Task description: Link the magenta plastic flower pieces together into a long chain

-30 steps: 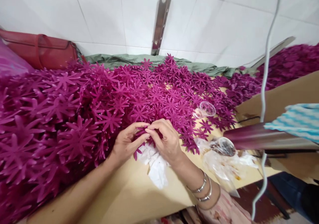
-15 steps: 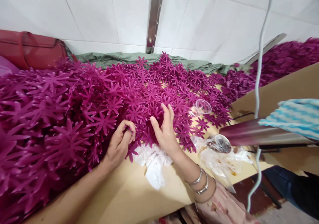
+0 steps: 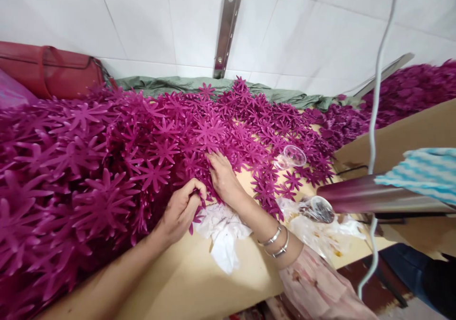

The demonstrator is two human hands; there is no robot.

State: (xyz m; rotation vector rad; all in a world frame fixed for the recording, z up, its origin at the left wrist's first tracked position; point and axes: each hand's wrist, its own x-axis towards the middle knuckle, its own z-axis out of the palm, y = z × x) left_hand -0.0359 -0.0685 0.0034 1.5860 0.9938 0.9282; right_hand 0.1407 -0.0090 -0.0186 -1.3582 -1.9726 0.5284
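Observation:
A heap of magenta flower-shaped pieces [image 3: 153,175] with long narrow petals spreads over the tan tabletop. At its near edge my left hand [image 3: 181,211] is closed, thumb against curled fingers. Magenta petals show at and below its fingertips, so it seems to pinch a flower piece, mostly hidden. Just to the right, my right hand [image 3: 224,180] lies palm down on the heap's edge, fingers stretched forward and left among the pieces. Its thumb and fingertips are partly hidden. Below both hands rests a crumpled white tissue [image 3: 224,237].
A clear plastic cup [image 3: 294,155] lies on the right, near a cup wrapped in plastic [image 3: 318,209] and a crumpled clear bag [image 3: 317,237]. A white cable [image 3: 374,106] hangs in front. A red bag [image 3: 64,73] sits back left, against the tiled wall [image 3: 142,21].
My right hand has come down and left from above the heap onto its edge, close to my left hand. My left hand stays closed and has shifted slightly right. The view has shifted slightly.

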